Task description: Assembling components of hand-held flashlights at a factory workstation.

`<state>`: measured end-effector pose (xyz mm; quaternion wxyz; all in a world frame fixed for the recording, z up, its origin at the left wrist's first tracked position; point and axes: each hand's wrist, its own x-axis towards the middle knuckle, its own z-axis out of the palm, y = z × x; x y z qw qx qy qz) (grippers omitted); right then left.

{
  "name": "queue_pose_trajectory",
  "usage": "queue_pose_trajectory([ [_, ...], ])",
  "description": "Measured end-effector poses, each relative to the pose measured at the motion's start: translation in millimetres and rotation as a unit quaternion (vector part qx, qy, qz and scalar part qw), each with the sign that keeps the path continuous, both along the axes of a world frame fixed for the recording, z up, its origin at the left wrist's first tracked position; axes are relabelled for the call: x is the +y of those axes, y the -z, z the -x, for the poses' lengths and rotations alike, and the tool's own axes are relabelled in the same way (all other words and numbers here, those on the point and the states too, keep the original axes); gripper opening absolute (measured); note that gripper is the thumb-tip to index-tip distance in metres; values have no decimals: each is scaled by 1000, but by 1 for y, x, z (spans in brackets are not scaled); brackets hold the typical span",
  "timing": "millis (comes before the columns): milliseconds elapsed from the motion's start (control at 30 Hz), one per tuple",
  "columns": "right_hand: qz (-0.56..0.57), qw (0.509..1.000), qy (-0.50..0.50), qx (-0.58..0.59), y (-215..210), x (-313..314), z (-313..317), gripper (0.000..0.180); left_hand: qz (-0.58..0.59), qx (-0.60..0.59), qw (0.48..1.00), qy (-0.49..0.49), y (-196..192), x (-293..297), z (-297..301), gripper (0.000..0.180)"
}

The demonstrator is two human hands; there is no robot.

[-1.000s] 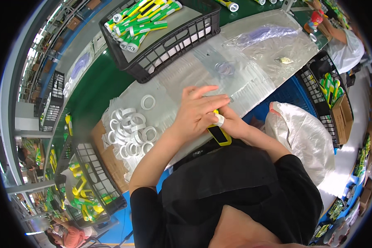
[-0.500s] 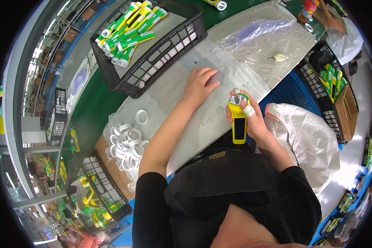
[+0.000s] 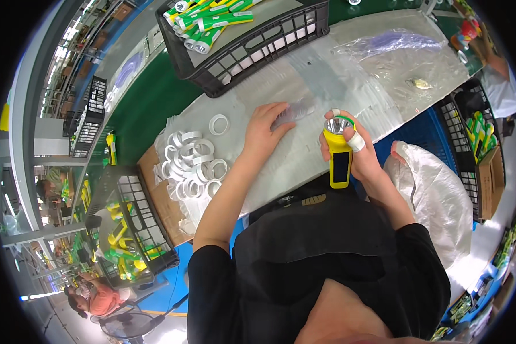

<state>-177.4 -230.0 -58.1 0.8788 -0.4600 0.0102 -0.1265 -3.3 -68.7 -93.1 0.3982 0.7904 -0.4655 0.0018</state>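
Observation:
My right hand (image 3: 362, 150) is wrapped round a yellow flashlight (image 3: 339, 155), held upright over the table's near edge. Its silver reflector faces up, a green ring circles the head, and a dark panel runs down the body. White tape covers my right thumb and a fingertip. Over the plastic-covered table (image 3: 252, 189), my left hand (image 3: 264, 131) curls its fingers and thumb about the end of a row of clear plastic pieces (image 3: 295, 112); their exact kind is hard to make out. Left of that hand lies a pile of white rings (image 3: 192, 163), one ring (image 3: 218, 124) apart.
A black crate (image 3: 252, 63) of green-and-yellow flashlights stands at the far left. Clear plastic film (image 3: 401, 43) lies at the far right. Another flashlight crate (image 3: 149, 229) is at lower left, a white sack (image 3: 433, 200) at right. A person's arm (image 3: 496, 63) shows at far right.
The view has shifted, so the table and crates sit differently in it. My left hand is now closer round the clear pieces. The flashlight stays in my right hand.

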Motion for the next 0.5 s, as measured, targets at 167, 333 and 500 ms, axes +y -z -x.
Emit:
queue_pose_trajectory([
  [167,21,1000,-11,11,-3,16,-2,47,73,121,990,0,-27,14,14,44],
  [333,88,994,-59,29,-20,40,-12,54,133,27,985,109,-80,30,56,38],
  [500,99,984,-139,40,-28,66,-31,39,162,-70,983,57,-69,58,54,34],
])
